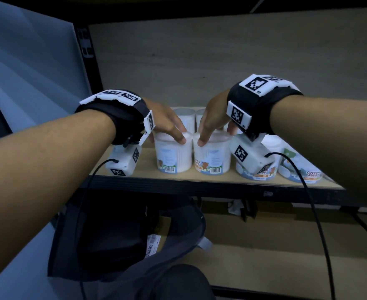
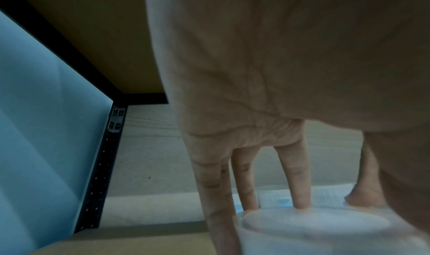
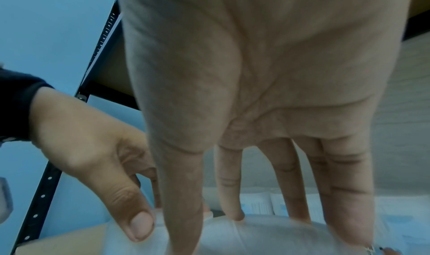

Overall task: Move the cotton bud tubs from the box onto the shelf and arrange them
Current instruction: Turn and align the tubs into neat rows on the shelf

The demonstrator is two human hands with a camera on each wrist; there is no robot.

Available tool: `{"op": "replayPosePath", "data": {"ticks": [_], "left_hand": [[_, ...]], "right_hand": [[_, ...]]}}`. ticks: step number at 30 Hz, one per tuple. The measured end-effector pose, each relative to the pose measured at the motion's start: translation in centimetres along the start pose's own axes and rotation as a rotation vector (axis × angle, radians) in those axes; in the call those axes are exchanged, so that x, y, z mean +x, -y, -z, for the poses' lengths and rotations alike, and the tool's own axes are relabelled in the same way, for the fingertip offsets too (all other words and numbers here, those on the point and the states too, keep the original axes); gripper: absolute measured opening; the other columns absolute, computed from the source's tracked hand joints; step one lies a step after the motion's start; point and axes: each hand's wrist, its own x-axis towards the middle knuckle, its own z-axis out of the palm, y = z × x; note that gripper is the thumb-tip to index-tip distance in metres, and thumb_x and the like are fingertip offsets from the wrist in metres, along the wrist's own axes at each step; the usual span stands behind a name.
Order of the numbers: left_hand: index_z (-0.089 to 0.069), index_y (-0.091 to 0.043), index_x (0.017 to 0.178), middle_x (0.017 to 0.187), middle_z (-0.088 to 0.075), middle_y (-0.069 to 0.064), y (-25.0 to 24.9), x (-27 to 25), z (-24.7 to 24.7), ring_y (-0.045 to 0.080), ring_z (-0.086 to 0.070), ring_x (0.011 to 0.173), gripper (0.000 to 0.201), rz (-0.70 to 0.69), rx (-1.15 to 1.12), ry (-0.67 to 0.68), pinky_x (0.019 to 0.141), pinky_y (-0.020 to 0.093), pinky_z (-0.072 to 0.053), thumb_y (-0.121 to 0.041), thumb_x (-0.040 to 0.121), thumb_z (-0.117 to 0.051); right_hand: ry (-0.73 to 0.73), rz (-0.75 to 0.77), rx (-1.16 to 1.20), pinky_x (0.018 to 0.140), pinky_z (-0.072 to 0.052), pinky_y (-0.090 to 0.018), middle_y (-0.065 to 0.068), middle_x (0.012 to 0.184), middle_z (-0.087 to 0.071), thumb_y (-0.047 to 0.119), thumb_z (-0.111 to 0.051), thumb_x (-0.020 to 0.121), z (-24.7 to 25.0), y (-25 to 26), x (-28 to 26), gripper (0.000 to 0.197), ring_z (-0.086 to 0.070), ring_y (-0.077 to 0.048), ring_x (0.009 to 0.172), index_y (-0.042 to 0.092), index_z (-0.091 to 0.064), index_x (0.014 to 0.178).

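Each hand claws down over one tub's lid, the left hand (image 1: 167,122) gripping the left tub (image 1: 172,154) and the right hand (image 1: 214,120) the right tub (image 1: 213,156), likely to square them side by side on the shelf (image 1: 148,163).

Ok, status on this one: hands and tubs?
Left hand grips left front tub from above. Right hand grips its neighbour. More tubs behind.

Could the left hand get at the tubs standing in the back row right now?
Probably not directly. The left hand grips a front tub, and the front tubs stand before the back row tubs; reaching over their lids looks possible.
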Motion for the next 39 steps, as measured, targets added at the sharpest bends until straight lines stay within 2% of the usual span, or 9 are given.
{"op": "replayPosePath", "data": {"ticks": [5, 9, 14, 17, 20, 24, 32, 37, 39], "left_hand": [[-0.071, -0.037, 0.113, 0.115, -0.067, -0.005, -0.2, -0.1, -0.2, 0.020, -0.066, 0.101, 0.046, 0.002, -0.033, -0.008, 0.079, 0.037, -0.062, -0.052, 0.071, -0.081], [-0.065, -0.028, 0.123, 0.122, -0.061, -0.003, -1.1, -0.2, -0.3, 0.016, -0.060, 0.099, 0.051, 0.006, 0.070, -0.054, 0.086, 0.035, -0.055, -0.054, 0.081, -0.072], [-0.051, -0.019, 0.140, 0.140, -0.049, 0.006, -1.9, 0.3, -0.5, 0.020, -0.049, 0.100, 0.068, 0.052, 0.249, -0.066, 0.073, 0.028, -0.043, -0.061, 0.087, -0.058], [-0.045, -0.025, 0.144, 0.148, -0.043, 0.003, -1.3, 0.6, -0.5, 0.022, -0.050, 0.120, 0.077, 0.058, 0.231, -0.047, 0.085, 0.031, -0.044, -0.069, 0.083, -0.059], [-0.040, -0.042, 0.144, 0.154, -0.038, -0.004, -0.4, 0.7, -0.1, 0.024, -0.043, 0.136, 0.095, 0.044, 0.038, 0.017, 0.099, 0.041, -0.050, -0.065, 0.061, -0.080], [-0.057, -0.045, 0.126, 0.134, -0.060, -0.005, -0.3, 0.5, 0.0, 0.022, -0.062, 0.115, 0.089, 0.035, -0.023, 0.107, 0.084, 0.035, -0.058, -0.049, 0.041, -0.086], [-0.067, -0.039, 0.121, 0.116, -0.069, -0.004, -0.5, 0.4, -0.1, 0.022, -0.068, 0.104, 0.068, 0.029, -0.036, 0.046, 0.069, 0.030, -0.058, -0.043, 0.057, -0.090], [-0.069, -0.028, 0.118, 0.112, -0.071, 0.000, -1.0, 0.0, -0.3, 0.024, -0.068, 0.104, 0.054, 0.013, 0.000, 0.029, 0.081, 0.039, -0.061, -0.050, 0.070, -0.082], [-0.071, -0.028, 0.114, 0.111, -0.071, -0.001, -1.0, 0.1, -0.4, 0.022, -0.068, 0.102, 0.054, 0.015, 0.014, 0.014, 0.083, 0.042, -0.061, -0.055, 0.068, -0.082]], "right_hand": [[0.066, 0.014, 0.050, 0.099, -0.050, -0.040, -0.005, 0.128, -0.060, 0.040, -0.082, 0.072, 0.0, -0.8, 0.3, 0.060, -0.061, -0.025, 0.109, 0.028, -0.063, 0.128], [0.098, 0.015, 0.094, 0.099, -0.049, -0.041, -0.004, 0.129, -0.059, 0.036, -0.086, 0.068, 0.1, -1.2, 0.4, 0.062, -0.061, -0.026, 0.109, 0.034, -0.063, 0.126], [0.130, 0.071, 0.152, 0.101, -0.048, -0.036, 0.001, 0.133, -0.055, 0.030, -0.084, 0.073, -0.1, -1.9, 0.4, 0.059, -0.057, -0.024, 0.115, 0.037, -0.062, 0.127], [0.098, 0.084, 0.185, 0.098, -0.050, -0.036, 0.001, 0.131, -0.057, 0.041, -0.083, 0.071, 0.0, -2.0, 0.4, 0.054, -0.057, -0.023, 0.115, 0.037, -0.065, 0.121], [0.047, 0.054, 0.142, 0.094, -0.052, -0.040, -0.003, 0.129, -0.058, 0.054, -0.080, 0.067, 0.3, -1.8, 0.7, 0.066, -0.061, -0.028, 0.111, 0.026, -0.064, 0.124], [0.022, 0.025, 0.052, 0.091, -0.054, -0.040, -0.004, 0.123, -0.063, 0.061, -0.081, 0.063, -0.2, -1.5, 1.3, 0.077, -0.063, -0.024, 0.107, 0.019, -0.062, 0.125], [0.067, 0.012, 0.046, 0.091, -0.054, -0.043, -0.004, 0.122, -0.064, 0.048, -0.087, 0.061, -0.2, -1.5, 1.2, 0.075, -0.065, -0.026, 0.104, 0.019, -0.061, 0.125], [0.071, 0.049, 0.049, 0.091, -0.055, -0.040, -0.003, 0.120, -0.064, 0.040, -0.083, 0.070, 0.0, -2.0, 0.1, 0.059, -0.065, -0.025, 0.101, 0.025, -0.063, 0.123], [0.057, 0.068, 0.043, 0.077, -0.057, -0.032, -0.002, 0.120, -0.062, 0.038, -0.082, 0.073, 0.0, -2.2, -0.5, 0.055, -0.065, -0.021, 0.095, 0.027, -0.063, 0.124]]}}
